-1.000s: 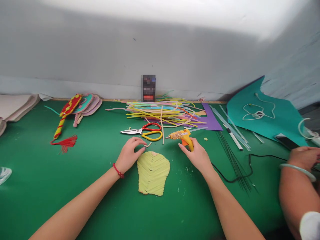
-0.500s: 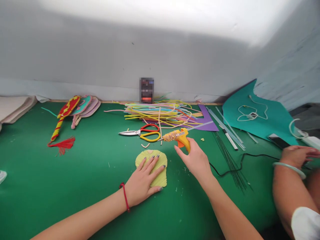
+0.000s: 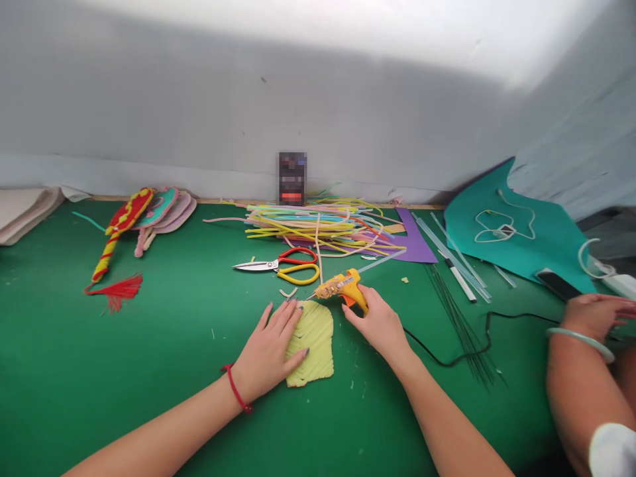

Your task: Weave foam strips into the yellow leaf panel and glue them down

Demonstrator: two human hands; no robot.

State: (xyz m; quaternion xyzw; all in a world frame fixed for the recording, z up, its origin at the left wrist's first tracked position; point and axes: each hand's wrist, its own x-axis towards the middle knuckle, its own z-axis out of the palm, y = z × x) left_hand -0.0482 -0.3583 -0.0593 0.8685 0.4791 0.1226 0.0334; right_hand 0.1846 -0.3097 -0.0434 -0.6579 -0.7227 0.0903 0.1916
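My left hand (image 3: 271, 348) lies with fingers stretched over the left side of a flat yellow-green ribbed piece (image 3: 315, 344) on the table. What the fingers cover of it is hidden. In my right hand (image 3: 375, 324) is a yellow glue gun (image 3: 342, 289), its nozzle by the upper edge of the piece, close to my left fingertips. A clear glue stick (image 3: 381, 260) sticks out of its back. Just beyond, scissors (image 3: 283, 265) with one red and one yellow handle lie beside a short pale strip (image 3: 288, 293).
Behind the scissors lies a heap of coloured pipe-cleaner-like strips (image 3: 308, 225) on purple sheet (image 3: 422, 248). Tasselled fan shapes (image 3: 130, 215) lie at left. Thin dark wires (image 3: 460, 324), glue sticks (image 3: 464, 265) and a black cord (image 3: 442, 363) lie right, near another person's hand (image 3: 596, 315).
My right hand has brought the glue gun left and down to the piece's top edge. My left hand has slid left, baring more of the piece, which looks turned.
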